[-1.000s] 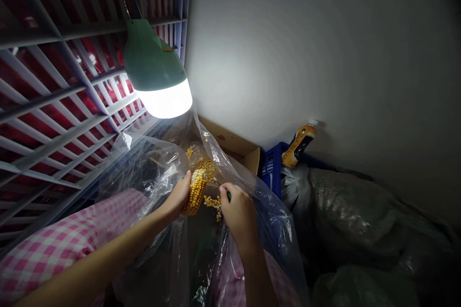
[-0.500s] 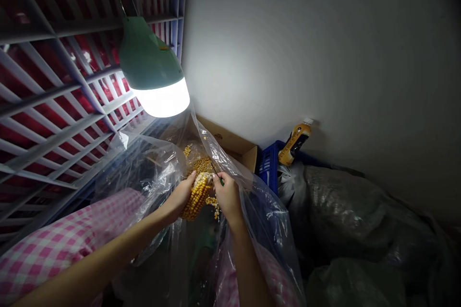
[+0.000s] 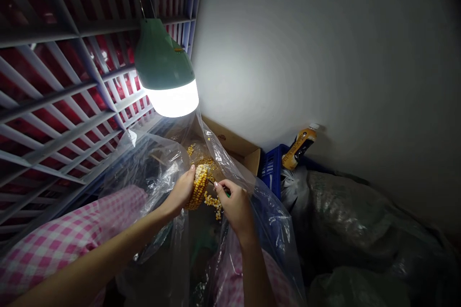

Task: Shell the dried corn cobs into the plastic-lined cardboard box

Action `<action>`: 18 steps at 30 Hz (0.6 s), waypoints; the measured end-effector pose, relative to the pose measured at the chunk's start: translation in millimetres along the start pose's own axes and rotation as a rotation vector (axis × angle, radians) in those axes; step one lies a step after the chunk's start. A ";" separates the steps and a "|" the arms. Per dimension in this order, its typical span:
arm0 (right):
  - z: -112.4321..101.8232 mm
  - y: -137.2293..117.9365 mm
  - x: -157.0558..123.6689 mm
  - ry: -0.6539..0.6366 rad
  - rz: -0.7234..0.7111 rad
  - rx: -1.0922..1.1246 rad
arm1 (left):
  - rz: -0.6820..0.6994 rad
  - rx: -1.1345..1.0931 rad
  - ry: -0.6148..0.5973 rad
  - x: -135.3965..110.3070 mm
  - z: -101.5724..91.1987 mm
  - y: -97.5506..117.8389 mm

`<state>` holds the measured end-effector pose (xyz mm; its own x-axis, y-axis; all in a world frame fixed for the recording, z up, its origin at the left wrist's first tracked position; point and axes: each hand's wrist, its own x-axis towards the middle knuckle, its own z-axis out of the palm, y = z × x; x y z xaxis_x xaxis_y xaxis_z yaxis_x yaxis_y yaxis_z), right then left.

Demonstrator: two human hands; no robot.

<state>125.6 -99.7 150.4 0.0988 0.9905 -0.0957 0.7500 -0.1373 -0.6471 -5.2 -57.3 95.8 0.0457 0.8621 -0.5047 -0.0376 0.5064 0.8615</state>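
Note:
My left hand [image 3: 183, 189] is closed around a cob of yellow corn [image 3: 199, 190], its pale upper end stripped of some kernels. In my right hand [image 3: 236, 204] is a thin tool with a green handle [image 3: 227, 192]; its dark, narrow tip meets the cob's right side. The exact kind of tool is too small to tell. Loose corn kernels [image 3: 215, 205] lie below the cob, and more are heaped behind it. All of this is over a clear plastic sheet or bag [image 3: 266, 220], spread across my lap and into a cardboard box [image 3: 230, 140].
A lit green lamp [image 3: 165, 64] hangs from a wire at the left, before a slatted plastic crate [image 3: 77, 86]. To the right, a blue basket [image 3: 272, 165] stands by the wall with a yellow-labelled bottle [image 3: 299, 147]. Large full sacks [image 3: 360, 216] lie beyond it.
My right hand has drawn slightly right and down, and the tool's tip now points at the cob's side. The cob stands more upright in my left hand. The whole view has shifted a little.

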 end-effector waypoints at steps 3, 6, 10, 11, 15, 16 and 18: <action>-4.0 -0.6 -0.9 -0.012 0.007 0.001 | 0.081 0.089 -0.008 3.1 -0.5 -2.0; -7.4 -1.9 -2.2 -0.017 0.025 0.001 | 0.188 0.189 0.012 3.2 -0.6 -3.2; -10.3 -0.6 -3.8 -0.066 0.078 0.043 | 0.308 0.342 0.057 -1.4 -0.2 -2.0; -10.7 0.3 -3.8 -0.081 0.090 0.048 | 0.315 0.375 0.061 -2.8 0.1 -1.7; -12.3 3.0 -3.4 -0.106 0.115 0.058 | 0.298 0.415 0.046 -5.5 1.4 -1.8; -12.7 3.1 -3.3 -0.110 0.118 0.067 | 0.289 0.405 0.042 -5.3 1.7 -2.1; -13.4 2.7 -3.5 -0.118 0.122 0.085 | 0.272 0.378 0.035 -4.4 2.1 -2.5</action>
<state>136.1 -103.4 159.2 0.1046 0.9592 -0.2625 0.6783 -0.2619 -0.6866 -3.3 -62.4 96.0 0.0510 0.9659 -0.2539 0.3229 0.2246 0.9194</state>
